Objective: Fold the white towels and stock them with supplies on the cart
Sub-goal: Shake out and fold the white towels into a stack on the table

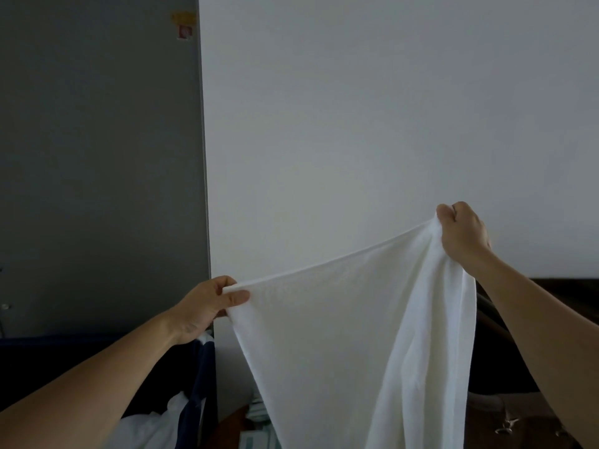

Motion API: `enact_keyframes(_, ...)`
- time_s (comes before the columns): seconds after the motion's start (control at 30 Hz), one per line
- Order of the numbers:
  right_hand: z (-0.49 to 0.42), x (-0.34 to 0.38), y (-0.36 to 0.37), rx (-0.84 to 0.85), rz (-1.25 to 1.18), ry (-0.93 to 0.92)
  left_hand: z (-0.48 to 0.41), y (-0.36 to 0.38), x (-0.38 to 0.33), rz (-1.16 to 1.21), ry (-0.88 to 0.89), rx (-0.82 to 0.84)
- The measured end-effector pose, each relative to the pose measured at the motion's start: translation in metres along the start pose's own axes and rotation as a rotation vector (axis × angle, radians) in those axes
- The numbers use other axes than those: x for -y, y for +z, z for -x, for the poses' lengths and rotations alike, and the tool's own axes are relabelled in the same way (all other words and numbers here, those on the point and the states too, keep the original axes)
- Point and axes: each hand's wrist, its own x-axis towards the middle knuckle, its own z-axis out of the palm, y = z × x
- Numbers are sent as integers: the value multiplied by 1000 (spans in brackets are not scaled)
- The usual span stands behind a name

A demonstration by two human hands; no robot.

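White towel (356,335) hangs in the air between both hands. The left hand (207,306) pinches one top corner between its thumb and curled fingers. The right hand (463,231), held higher, is fisted round the bunched opposite corner. Between them the top hem runs as a taut, slightly sagging line that rises from left to right.

The cloth is soft, matt and finely woven, smooth toward the left and falling in long vertical folds below the right hand. Its lower part is cut off by the bottom of the view.

At the lower left a dark blue bin (202,367) holds crumpled white cloth (152,426), half hidden by the left forearm. Dim shapes low behind the towel cannot be made out.

Behind everything stand a plain white wall (356,108) and a grey panel (97,157) bearing a small yellow sticker (184,19).
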Motion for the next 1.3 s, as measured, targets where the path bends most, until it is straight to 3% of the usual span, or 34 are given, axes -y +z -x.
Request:
enact_keyframes(0.17,-2,-1,-1,-13,-9,3,2,-4,3,381,-44,-27)
enact_keyframes(0.37,4,2,1,-20,-19,54,-6,7,-21,488,-37,-187)
enact_keyframes(0.5,23,32,15,66,-84,15,-26,50,-72,507,-5,-308)
enact_keyframes(0.83,110,79,48,278,-56,-123,-46,164,-75,101,143,-323)
enact_keyframes(1.03,117,69,52,351,-108,-9,-31,173,-60,-180,242,-211)
enact_keyframes(1.17,123,76,58,355,-193,-19,-27,170,-54,-224,251,-299)
enact_keyframes(1.3,125,87,57,447,-286,87,-19,166,-55,-231,285,-209)
